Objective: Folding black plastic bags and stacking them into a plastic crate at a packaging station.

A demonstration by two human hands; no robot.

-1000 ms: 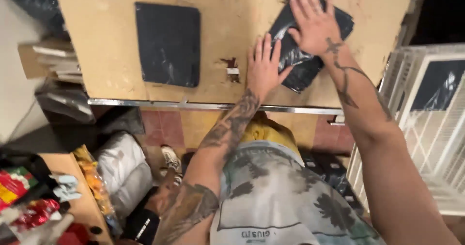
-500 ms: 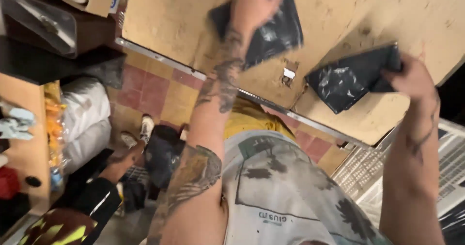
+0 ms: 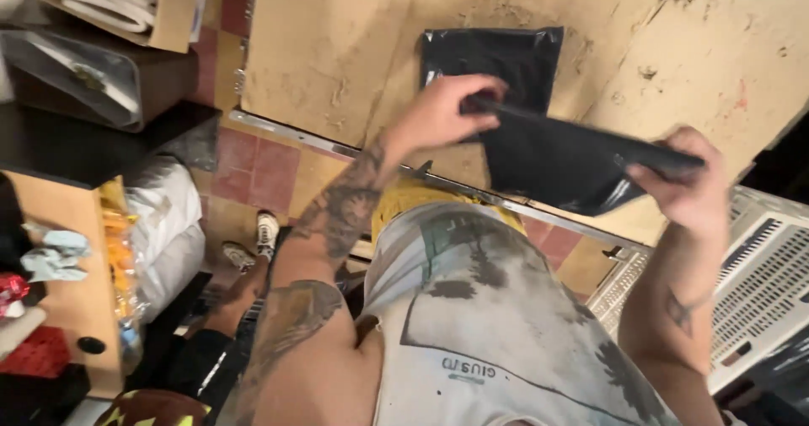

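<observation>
Both hands grip a black plastic bag (image 3: 556, 160) held edge-up over the worn wooden table (image 3: 337, 47), left hand (image 3: 438, 114) pinching its 9 o'clock end, right hand (image 3: 687, 186) clamping the 3 o'clock end, screening part of another black bag (image 3: 497, 59) lying flat at 12 o'clock, white crate (image 3: 758, 283) cut off at 4 o'clock.

A second ago I saw both hands pressing a black plastic bag flat on the worn wooden table (image 3: 337, 47). Now the left hand (image 3: 442, 114) and right hand (image 3: 687, 186) hold that black plastic bag (image 3: 560, 160) lifted off the table, stretched between them, above the table's near edge. The second black bag (image 3: 497, 59) now lies behind it.
</observation>
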